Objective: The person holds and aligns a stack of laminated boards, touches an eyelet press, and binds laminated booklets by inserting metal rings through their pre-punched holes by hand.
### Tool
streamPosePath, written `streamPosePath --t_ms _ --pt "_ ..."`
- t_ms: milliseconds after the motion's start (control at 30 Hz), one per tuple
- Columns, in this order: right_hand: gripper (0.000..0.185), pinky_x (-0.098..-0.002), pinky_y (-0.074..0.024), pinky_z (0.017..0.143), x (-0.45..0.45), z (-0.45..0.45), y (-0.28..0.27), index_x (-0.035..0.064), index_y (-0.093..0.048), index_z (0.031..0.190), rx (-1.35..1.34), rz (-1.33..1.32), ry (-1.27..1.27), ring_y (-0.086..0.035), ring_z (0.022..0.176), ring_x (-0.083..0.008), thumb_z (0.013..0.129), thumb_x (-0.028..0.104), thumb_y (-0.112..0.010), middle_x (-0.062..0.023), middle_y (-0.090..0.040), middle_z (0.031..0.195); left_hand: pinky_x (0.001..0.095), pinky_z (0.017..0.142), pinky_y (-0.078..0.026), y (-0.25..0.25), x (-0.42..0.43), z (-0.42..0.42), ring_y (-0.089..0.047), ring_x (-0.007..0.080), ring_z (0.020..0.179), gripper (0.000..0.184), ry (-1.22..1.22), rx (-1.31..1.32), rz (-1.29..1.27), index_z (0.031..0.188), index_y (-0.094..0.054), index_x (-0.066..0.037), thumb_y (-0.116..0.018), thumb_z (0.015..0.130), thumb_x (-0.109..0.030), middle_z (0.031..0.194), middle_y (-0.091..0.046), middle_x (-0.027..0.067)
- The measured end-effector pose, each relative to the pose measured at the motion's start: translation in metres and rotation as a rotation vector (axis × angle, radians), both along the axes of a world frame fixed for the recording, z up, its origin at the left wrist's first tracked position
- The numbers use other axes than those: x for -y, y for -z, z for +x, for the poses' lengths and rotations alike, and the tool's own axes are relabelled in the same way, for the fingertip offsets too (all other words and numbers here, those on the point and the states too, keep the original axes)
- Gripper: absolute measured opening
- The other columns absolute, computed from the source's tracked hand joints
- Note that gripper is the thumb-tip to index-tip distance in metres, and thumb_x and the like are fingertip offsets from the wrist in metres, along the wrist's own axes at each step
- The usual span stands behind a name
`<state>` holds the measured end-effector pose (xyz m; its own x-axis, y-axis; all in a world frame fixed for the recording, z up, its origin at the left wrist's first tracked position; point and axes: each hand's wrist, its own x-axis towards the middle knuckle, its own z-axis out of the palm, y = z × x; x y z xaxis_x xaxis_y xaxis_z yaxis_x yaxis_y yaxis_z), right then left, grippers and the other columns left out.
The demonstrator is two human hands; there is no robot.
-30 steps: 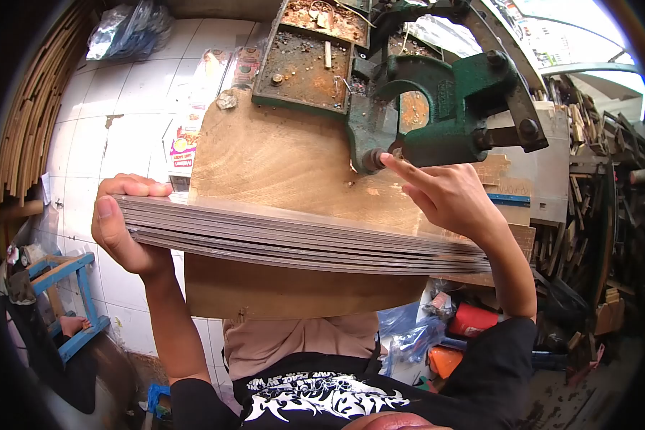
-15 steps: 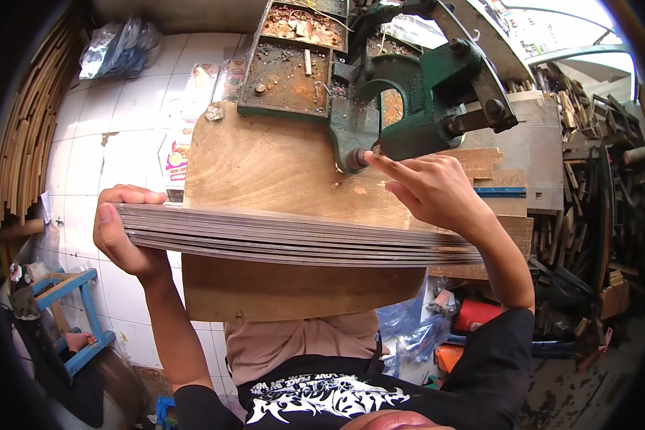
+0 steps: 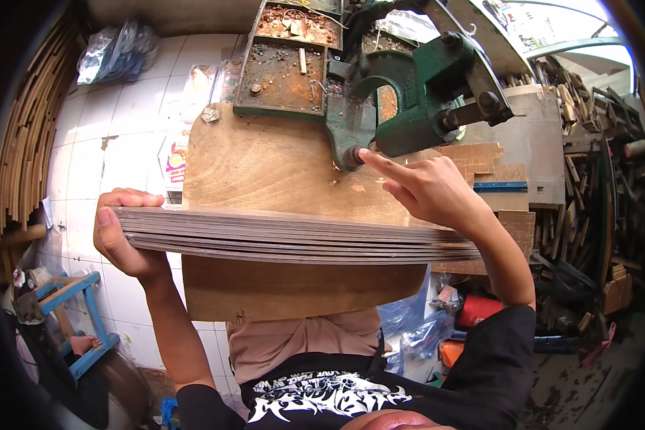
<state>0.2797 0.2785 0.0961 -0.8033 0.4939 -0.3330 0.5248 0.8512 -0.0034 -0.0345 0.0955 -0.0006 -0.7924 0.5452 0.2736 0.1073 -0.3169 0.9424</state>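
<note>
A stack of thin, long boards (image 3: 287, 236) stands on edge across a wooden board surface (image 3: 258, 161). My left hand (image 3: 122, 233) is wrapped round the stack's left end, thumb in front and fingers behind. My right hand (image 3: 433, 186) is beyond the stack's right part, its index finger stretched out to the round tip at the lower end of a green metal machine (image 3: 408, 107). Whether that finger pinches something small there, I cannot make out. The right forearm passes over the stack's right end.
A tray of small metal parts (image 3: 283, 77) adjoins the machine. Wood strips (image 3: 29, 136) lean at the left, near a blue frame (image 3: 86, 322) and a person's foot (image 3: 84, 344). Scrap wood (image 3: 573, 186) is piled at the right. A red object (image 3: 478, 310) lies below.
The view has shifted, so the machine and tray appear further left. The stack looks slightly more level. Both hands keep nearly the same pose, with the right index finger still at the machine's tip.
</note>
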Motion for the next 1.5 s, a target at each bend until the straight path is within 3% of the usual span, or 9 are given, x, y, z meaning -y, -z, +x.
streamPosePath --t_ms 333,667,867,967,1033,1100,1267,1500 --pt "0.056 -0.0417 -0.0435 0.053 0.000 0.005 0.001 0.0264 -0.039 0.143 -0.135 0.025 -0.047 -0.057 0.052 -0.0300 0.090 0.023 -0.058 -0.0102 -0.062 0.065 0.0361 0.069 -0.048 0.000 0.000 0.000 -0.054 0.0223 0.066 0.039 -0.007 -0.002 -0.001 0.082 -0.051 -0.003 -0.033 0.093 -0.036 0.071 -0.054 0.0123" --pt "0.056 -0.0417 -0.0433 0.052 0.000 0.000 -0.001 0.0254 -0.039 0.143 -0.042 0.002 0.001 -0.056 0.050 -0.0302 0.090 0.022 -0.058 -0.0115 -0.059 0.058 0.0339 0.064 -0.050 -0.002 -0.002 0.002 -0.056 0.0216 0.062 0.039 -0.051 -0.006 0.013 0.077 -0.050 0.000 -0.034 0.093 -0.033 0.068 -0.055 0.0146" --pt "0.056 -0.0417 -0.0435 0.053 0.001 0.000 -0.001 0.0250 -0.039 0.143 -0.038 0.008 0.007 -0.056 0.051 -0.0316 0.090 0.022 -0.058 -0.0128 -0.060 0.059 0.0365 0.070 -0.048 0.000 0.000 0.001 -0.053 0.0215 0.067 0.039 -0.011 -0.008 -0.015 0.082 -0.051 -0.003 -0.034 0.092 -0.037 0.071 -0.054 0.0120" --pt "0.057 -0.0412 -0.0449 0.055 0.000 0.003 0.000 0.0245 -0.039 0.143 -0.021 -0.020 0.011 -0.058 0.056 -0.0317 0.089 0.022 -0.059 -0.0132 -0.064 0.070 0.0365 0.071 -0.048 0.002 0.000 0.000 -0.053 0.0217 0.067 0.040 0.000 0.000 -0.001 0.083 -0.051 -0.003 -0.033 0.092 -0.037 0.071 -0.054 0.0120" --pt "0.057 -0.0404 -0.0471 0.053 -0.004 0.012 0.009 0.0249 -0.038 0.143 -0.154 -0.003 -0.057 -0.061 0.055 -0.0298 0.090 0.025 -0.058 -0.0107 -0.064 0.066 0.0366 0.072 -0.048 0.002 0.001 -0.001 -0.054 0.0220 0.068 0.040 -0.006 -0.001 -0.017 0.083 -0.051 -0.003 -0.033 0.092 -0.038 0.071 -0.054 0.0120" --pt "0.052 -0.0390 -0.0485 0.057 -0.003 0.012 0.007 0.0226 -0.044 0.140 -0.189 -0.070 -0.014 -0.063 0.064 -0.0277 0.090 0.023 -0.058 -0.0110 -0.065 0.077 0.0366 0.071 -0.049 0.001 0.001 0.000 -0.054 0.0224 0.068 0.040 -0.012 -0.007 -0.021 0.083 -0.051 -0.003 -0.033 0.093 -0.037 0.071 -0.055 0.0120" --pt "0.047 -0.0381 -0.0480 0.060 -0.002 0.014 -0.002 0.0172 -0.056 0.130 -0.196 -0.078 0.010 -0.061 0.064 -0.0283 0.084 0.015 -0.064 -0.0130 -0.068 0.085 0.0372 0.070 -0.050 0.000 0.000 0.000 -0.054 0.0222 0.067 0.039 -0.024 0.000 -0.030 0.082 -0.051 -0.003 -0.034 0.092 -0.037 0.072 -0.054 0.0115" --pt "0.042 -0.0386 -0.0480 0.062 -0.003 0.018 -0.007 0.0123 -0.060 0.125 -0.199 -0.059 -0.002 -0.061 0.064 -0.0287 0.083 0.014 -0.065 -0.0138 -0.067 0.083 0.0367 0.070 -0.050 0.000 0.000 0.000 -0.055 0.0224 0.067 0.039 -0.021 -0.017 -0.029 0.081 -0.051 -0.003 -0.034 0.092 -0.037 0.071 -0.054 0.0116"
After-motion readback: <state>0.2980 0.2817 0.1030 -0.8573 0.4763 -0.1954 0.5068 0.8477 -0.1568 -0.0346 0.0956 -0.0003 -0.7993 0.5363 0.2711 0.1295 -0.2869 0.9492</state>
